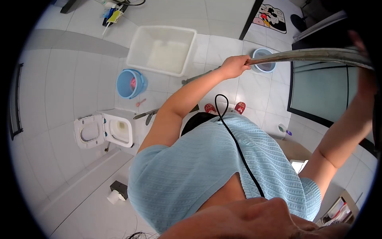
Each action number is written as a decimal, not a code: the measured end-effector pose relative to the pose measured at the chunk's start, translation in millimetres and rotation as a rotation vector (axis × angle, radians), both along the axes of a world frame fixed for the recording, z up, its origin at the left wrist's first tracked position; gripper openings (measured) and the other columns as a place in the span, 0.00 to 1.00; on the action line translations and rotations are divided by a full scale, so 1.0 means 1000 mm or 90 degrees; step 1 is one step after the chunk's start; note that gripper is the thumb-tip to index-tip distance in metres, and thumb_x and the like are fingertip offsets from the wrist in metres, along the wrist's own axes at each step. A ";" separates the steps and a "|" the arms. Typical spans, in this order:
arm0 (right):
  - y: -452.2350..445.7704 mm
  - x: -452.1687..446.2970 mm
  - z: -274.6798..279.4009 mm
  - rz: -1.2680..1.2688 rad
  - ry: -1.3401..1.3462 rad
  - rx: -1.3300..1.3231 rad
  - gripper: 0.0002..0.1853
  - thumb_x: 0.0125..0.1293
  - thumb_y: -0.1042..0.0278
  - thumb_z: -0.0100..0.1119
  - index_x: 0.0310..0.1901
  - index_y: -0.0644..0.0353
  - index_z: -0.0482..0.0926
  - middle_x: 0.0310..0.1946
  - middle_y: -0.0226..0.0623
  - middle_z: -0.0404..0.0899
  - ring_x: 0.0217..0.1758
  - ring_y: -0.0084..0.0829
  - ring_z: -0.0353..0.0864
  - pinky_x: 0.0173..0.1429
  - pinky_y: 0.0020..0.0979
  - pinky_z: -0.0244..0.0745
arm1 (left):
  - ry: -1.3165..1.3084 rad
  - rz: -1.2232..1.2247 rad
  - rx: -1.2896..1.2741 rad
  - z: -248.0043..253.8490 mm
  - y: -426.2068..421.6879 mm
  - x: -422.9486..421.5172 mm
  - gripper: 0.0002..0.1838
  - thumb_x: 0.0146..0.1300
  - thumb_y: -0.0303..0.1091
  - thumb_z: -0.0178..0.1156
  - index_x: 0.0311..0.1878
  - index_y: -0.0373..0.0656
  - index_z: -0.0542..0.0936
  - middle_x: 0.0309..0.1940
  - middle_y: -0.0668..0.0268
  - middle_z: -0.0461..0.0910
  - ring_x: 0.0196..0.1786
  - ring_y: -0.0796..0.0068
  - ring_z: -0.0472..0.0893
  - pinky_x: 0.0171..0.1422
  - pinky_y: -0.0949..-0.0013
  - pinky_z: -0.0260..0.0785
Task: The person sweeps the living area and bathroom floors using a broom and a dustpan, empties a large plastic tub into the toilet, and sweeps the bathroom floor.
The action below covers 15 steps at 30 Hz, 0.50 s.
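Note:
My left hand [234, 67] is out in front of me, its fingers wrapped round a long metal pole [310, 55]. The pole looks bowed in this wide view and runs to the upper right, close to the camera. My right hand [359, 44] is raised at the dark right edge, closed on the near part of the pole; its fingers show only dimly. Beyond my left wrist, a grey rod-like piece [195, 77] shows near the floor; whether it belongs to the pole I cannot tell. A light blue bucket of water [254, 53] stands on the floor behind the pole.
A large white tub [133, 44] stands ahead on the tiles, beside a blue bucket [126, 85] with something pink inside. The toilet [127, 137] at left has its lid up. A glass door [318, 87] is on the right; a cartoon mat [271, 18] lies beyond the doorway.

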State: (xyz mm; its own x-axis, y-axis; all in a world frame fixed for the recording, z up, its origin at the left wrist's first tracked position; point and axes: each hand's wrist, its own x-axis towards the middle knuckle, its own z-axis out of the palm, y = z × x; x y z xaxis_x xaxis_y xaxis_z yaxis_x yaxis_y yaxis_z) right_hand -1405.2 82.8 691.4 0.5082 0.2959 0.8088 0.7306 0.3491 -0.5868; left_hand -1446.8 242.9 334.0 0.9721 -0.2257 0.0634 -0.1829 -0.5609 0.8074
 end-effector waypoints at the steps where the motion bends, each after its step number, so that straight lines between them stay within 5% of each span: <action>1: -0.008 0.002 -0.017 0.017 0.043 -0.072 0.14 0.65 0.63 0.50 0.28 0.63 0.80 0.19 0.50 0.79 0.18 0.35 0.82 0.13 0.17 0.71 | 0.004 -0.006 -0.005 -0.002 -0.004 0.002 0.11 0.59 0.39 0.57 0.38 0.42 0.73 0.29 0.59 0.79 0.35 0.58 0.78 0.40 0.61 0.68; 3: -0.035 0.009 -0.065 -0.013 0.176 -0.422 0.16 0.65 0.62 0.50 0.46 0.67 0.75 0.42 0.39 0.77 0.47 0.27 0.77 0.54 0.28 0.70 | -0.004 -0.016 -0.010 0.003 -0.009 0.006 0.11 0.59 0.39 0.57 0.38 0.42 0.73 0.30 0.60 0.79 0.35 0.58 0.78 0.40 0.60 0.68; 6: -0.021 0.011 -0.147 -0.062 0.331 -0.610 0.20 0.63 0.53 0.56 0.46 0.63 0.77 0.42 0.37 0.78 0.50 0.26 0.75 0.55 0.27 0.68 | -0.001 -0.030 -0.002 0.030 -0.018 0.014 0.12 0.59 0.40 0.58 0.39 0.42 0.74 0.31 0.60 0.80 0.37 0.58 0.79 0.41 0.60 0.69; 7: -0.021 0.014 -0.174 -0.125 0.314 -0.658 0.23 0.62 0.50 0.58 0.44 0.66 0.78 0.34 0.36 0.81 0.39 0.25 0.77 0.46 0.27 0.72 | 0.008 -0.037 0.013 0.038 -0.018 0.017 0.13 0.58 0.40 0.58 0.41 0.42 0.75 0.33 0.59 0.80 0.38 0.58 0.79 0.42 0.61 0.69; 10: -0.014 0.013 -0.168 -0.042 0.524 -0.601 0.20 0.62 0.52 0.59 0.39 0.66 0.79 0.30 0.36 0.81 0.31 0.23 0.80 0.33 0.24 0.74 | 0.002 -0.054 -0.003 0.043 -0.011 0.015 0.20 0.58 0.41 0.59 0.50 0.42 0.74 0.42 0.57 0.79 0.46 0.58 0.78 0.50 0.62 0.70; 13: -0.021 0.019 -0.164 -0.087 0.534 -0.522 0.17 0.63 0.56 0.56 0.37 0.65 0.78 0.29 0.37 0.81 0.26 0.23 0.81 0.28 0.21 0.74 | -0.130 -0.007 0.047 0.018 0.034 0.009 0.26 0.58 0.42 0.60 0.59 0.42 0.70 0.54 0.56 0.74 0.55 0.59 0.74 0.58 0.64 0.67; 15: -0.035 0.028 -0.155 -0.106 0.534 -0.490 0.16 0.64 0.58 0.53 0.37 0.67 0.77 0.32 0.41 0.82 0.26 0.25 0.82 0.27 0.21 0.75 | 0.026 0.128 -0.077 -0.034 0.080 -0.003 0.30 0.57 0.45 0.61 0.59 0.40 0.69 0.58 0.53 0.71 0.61 0.58 0.70 0.63 0.62 0.63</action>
